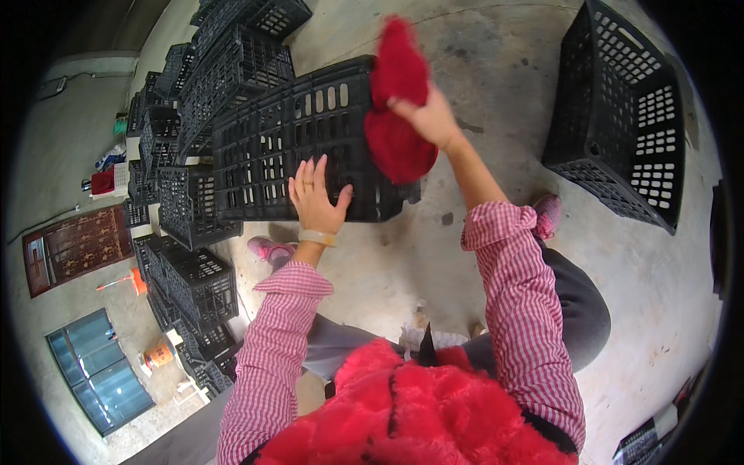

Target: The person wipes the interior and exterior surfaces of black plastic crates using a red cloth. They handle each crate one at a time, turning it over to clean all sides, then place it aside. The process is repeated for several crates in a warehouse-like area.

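Observation:
In front of me a black plastic crate (pixel 271 143) stands tipped, with its slotted side turned up toward me. My left hand (pixel 316 198) lies on that slotted side with its fingers spread, gripping nothing. Over the crate's right end, my right hand (pixel 425 116) is closed around a dark red cloth (pixel 399 66). The cloth hangs in two lobes above and below the fingers and is slightly blurred. Part of the crate's right edge is hidden behind it.
Stacked black crates (pixel 225 74) line the left side. Another black crate (pixel 612 124) stands on the concrete floor (pixel 480 46) at the right. Near the left wall are an orange bucket (pixel 157 355) and a blue-paned window (pixel 101 370). My pink shoes flank the tipped crate.

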A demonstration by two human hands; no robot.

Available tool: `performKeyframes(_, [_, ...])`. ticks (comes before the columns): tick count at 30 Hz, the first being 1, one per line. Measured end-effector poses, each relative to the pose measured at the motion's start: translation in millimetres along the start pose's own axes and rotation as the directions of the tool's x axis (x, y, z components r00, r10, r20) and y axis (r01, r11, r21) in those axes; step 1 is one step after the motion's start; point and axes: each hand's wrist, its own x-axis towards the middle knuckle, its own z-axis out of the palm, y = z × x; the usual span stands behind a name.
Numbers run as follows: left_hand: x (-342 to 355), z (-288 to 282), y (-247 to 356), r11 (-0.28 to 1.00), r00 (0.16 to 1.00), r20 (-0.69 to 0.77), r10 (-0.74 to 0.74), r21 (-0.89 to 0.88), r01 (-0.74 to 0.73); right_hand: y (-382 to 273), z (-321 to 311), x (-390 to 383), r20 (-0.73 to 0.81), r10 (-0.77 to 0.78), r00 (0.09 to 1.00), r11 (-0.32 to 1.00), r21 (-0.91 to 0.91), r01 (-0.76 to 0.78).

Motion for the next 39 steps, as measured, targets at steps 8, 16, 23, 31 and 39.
performKeyframes(8, [-84.7, -8.1, 7.0, 0.999, 0.999, -0.042, -0.031, -0.013, 0.03, 149.9, -7.3, -82.5, 0.221, -0.025, 0.975, 0.906, -0.407, 0.115])
performKeyframes(16, [-124.2, 0.3, 7.1, 0.994, 0.995, -0.053, -0.086, -0.066, 0.082, 206.5, -32.5, -54.2, -0.106, 0.035, 0.994, 0.94, -0.334, -0.068])
performKeyframes(23, [-125.4, 0.5, 9.9, 0.993, 0.992, -0.11, -0.064, -0.11, 0.052, 120.8, -42.3, 20.9, -0.124, 0.019, 0.992, 0.96, -0.275, -0.053])
performKeyframes(31, [-110.9, 0.8, 10.3, 0.995, 0.991, -0.11, -0.079, -0.065, 0.072, 155.3, -13.4, -77.7, 0.348, 0.501, 0.792, 0.749, 0.284, -0.599])
performKeyframes(39, [-128.5, 3.4, 8.2, 0.996, 0.989, -0.129, -0.078, -0.048, 0.072, 25.7, 21.4, -167.5, 0.191, 0.3, 0.935, 0.937, -0.244, -0.251])
